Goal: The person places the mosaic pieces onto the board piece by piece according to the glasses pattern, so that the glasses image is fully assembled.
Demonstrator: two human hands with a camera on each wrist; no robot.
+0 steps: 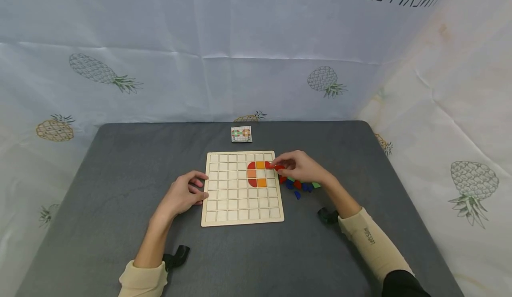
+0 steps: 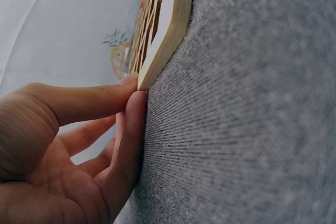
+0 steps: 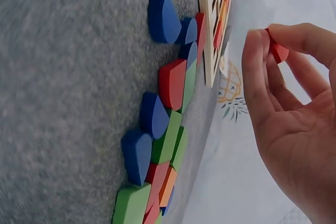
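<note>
A wooden grid board (image 1: 226, 204) lies flat on the table. My left hand (image 1: 182, 194) is at its left side, and in the left wrist view the thumb and a finger pinch the board's edge. Over the board's upper right edge, my right hand (image 1: 302, 167) pinches a small red block (image 3: 279, 52) with a curved side between thumb and fingers. Set in the grid's upper right are orange square blocks (image 1: 262, 182) and red quarter-round blocks (image 1: 252, 182). Another red block (image 1: 268, 165) sits in the top row near the right fingertips.
Loose blue, green, red and orange blocks, such as a blue one (image 3: 137, 157) and a green one (image 3: 130, 204), lie right of the board. A small printed card (image 1: 242, 134) with a coloured pattern lies behind the board on the grey table (image 1: 132, 168). A pineapple-print cloth (image 1: 240, 26) hangs behind.
</note>
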